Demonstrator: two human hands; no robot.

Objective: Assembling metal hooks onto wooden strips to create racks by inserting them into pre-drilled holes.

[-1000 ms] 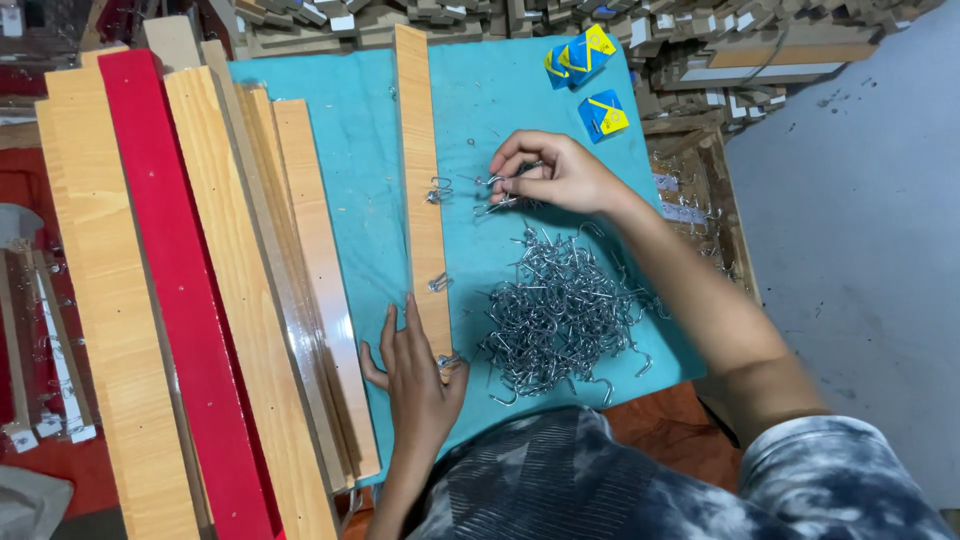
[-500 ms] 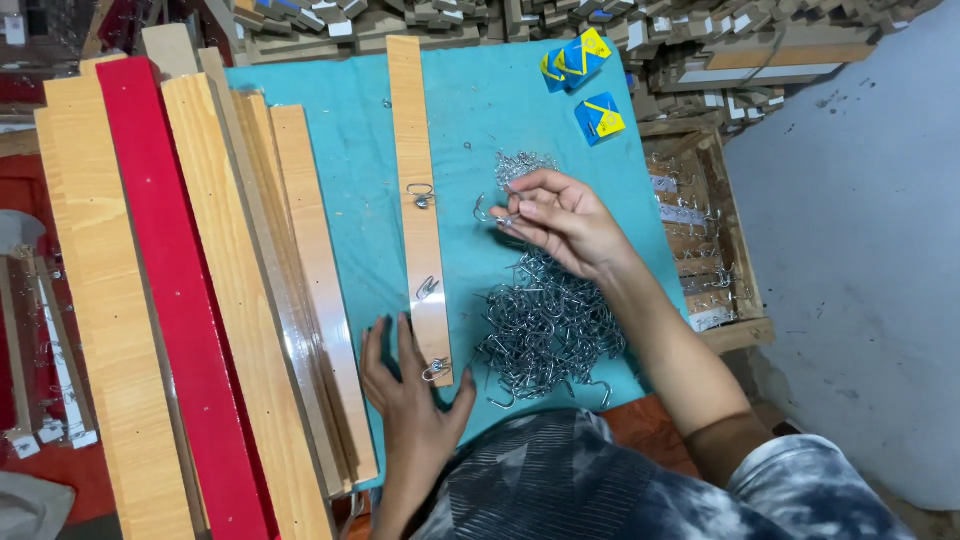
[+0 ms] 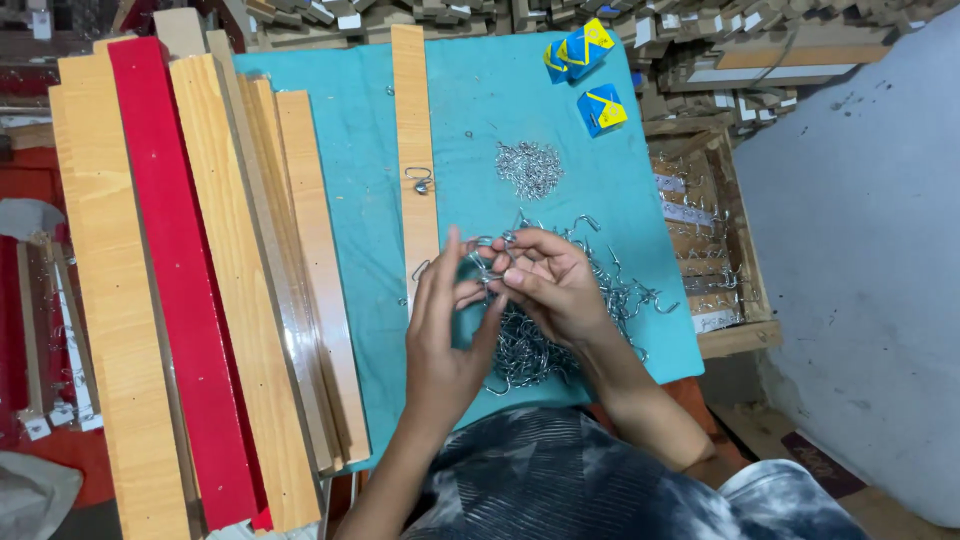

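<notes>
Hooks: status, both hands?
Both hands, left and right, meet over the hook pile, fingers pinching a metal hook. Wood strip beside them has a hook on it. Nothing in the way.

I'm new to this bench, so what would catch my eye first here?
Both hands meet at the centre, the left hand and right hand fingering a metal hook over a heap of hooks. On the left, a red board stands out among pale wooden strips.

The left hand (image 3: 440, 330) lifts off the wooden strip (image 3: 415, 150) and meets the right hand (image 3: 545, 280) over the hook pile (image 3: 610, 300), both pinching a metal hook (image 3: 487, 245).
</notes>
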